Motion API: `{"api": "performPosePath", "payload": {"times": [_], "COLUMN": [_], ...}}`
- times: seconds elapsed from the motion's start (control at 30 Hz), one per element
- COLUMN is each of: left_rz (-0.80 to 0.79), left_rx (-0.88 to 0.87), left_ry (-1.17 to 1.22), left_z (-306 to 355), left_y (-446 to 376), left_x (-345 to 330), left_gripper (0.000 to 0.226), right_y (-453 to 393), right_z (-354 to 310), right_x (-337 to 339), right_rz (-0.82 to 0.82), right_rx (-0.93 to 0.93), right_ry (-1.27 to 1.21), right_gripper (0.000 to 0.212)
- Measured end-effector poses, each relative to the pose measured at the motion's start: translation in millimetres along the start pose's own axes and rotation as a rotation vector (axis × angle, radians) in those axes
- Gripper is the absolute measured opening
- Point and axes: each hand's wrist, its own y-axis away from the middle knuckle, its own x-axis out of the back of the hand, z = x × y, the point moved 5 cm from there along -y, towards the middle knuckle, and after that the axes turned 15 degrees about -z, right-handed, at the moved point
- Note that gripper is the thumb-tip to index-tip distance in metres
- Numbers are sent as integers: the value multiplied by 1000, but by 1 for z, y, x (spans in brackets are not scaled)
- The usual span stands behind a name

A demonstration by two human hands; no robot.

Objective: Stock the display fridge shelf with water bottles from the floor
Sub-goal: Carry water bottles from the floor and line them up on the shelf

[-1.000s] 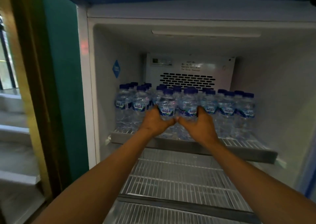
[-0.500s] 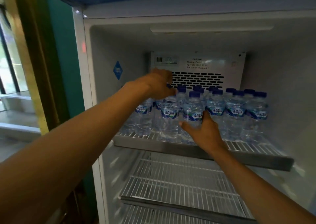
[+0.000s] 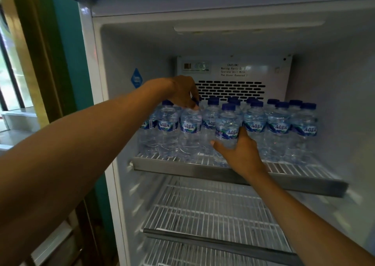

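The right hand (image 3: pixel 239 154) holds a front bottle (image 3: pixel 227 129) low down. The left hand (image 3: pixel 182 92) pinches a bottle cap (image 3: pixel 195 101). Full bottles are likely heavy and slippery; hold the middle.

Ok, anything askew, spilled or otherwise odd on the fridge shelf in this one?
One thing only: the bottle gripped by the right hand stands forward of the front row and looks slightly tilted, not yet lined up. The left hand grips the top of a bottle at the left. The other bottles stand upright on the shelf; no spill shows.
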Motion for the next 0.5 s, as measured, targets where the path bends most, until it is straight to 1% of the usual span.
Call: {"api": "performPosePath", "payload": {"times": [0.23,0.33,0.4,0.47,0.5], "left_rz": [-24,-40,-25,-20,-36], "left_rx": [6,15,10,1,-2], "left_ry": [-24,-7,9,53,64], "left_z": [-7,-11,-14,-16,-16], "left_y": [-2,2,5,8,9], "left_x": [-1,-3,-4,-7,-11], "left_gripper": [41,40,42,48,56], "right_y": [0,0,0,0,-1], "right_z": [1,4,3,2,3], "right_x": [0,0,0,0,0], "right_rz": [-5,-13,-13,-19,-33], "right_rx": [-13,-33,-26,-27,-42], "right_ry": [14,22,21,13,8], "right_gripper": [70,76,73,71,72]}}
